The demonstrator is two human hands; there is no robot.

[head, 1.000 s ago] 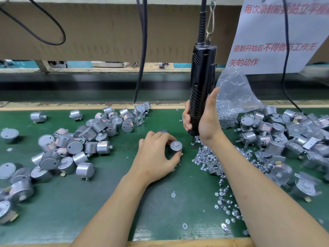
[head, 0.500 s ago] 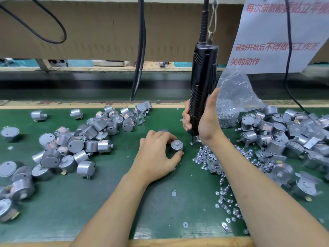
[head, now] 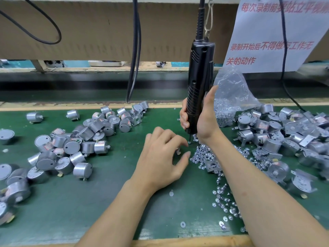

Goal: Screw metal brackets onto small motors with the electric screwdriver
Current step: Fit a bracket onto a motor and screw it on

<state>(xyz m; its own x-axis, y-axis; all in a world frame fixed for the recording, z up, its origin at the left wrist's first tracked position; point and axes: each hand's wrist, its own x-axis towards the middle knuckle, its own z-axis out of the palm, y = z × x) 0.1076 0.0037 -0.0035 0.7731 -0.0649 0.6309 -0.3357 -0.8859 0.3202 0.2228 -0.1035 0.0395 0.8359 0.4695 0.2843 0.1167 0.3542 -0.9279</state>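
Fingers (head: 170,139) of the left hand (head: 158,163) had curled over the motor at centre frame, hiding the top seen a moment before; whether they gripped it, I could not tell. The right hand (head: 204,122) still clasped the upright electric screwdriver (head: 200,77), its bit at the screw pile (head: 203,154), probably fetching a screw.

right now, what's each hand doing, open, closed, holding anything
Left hand: fingers curled downward; whether they grip anything cannot be told, since what lies under them is hidden.
Right hand: closed around the electric screwdriver, holding it upright.
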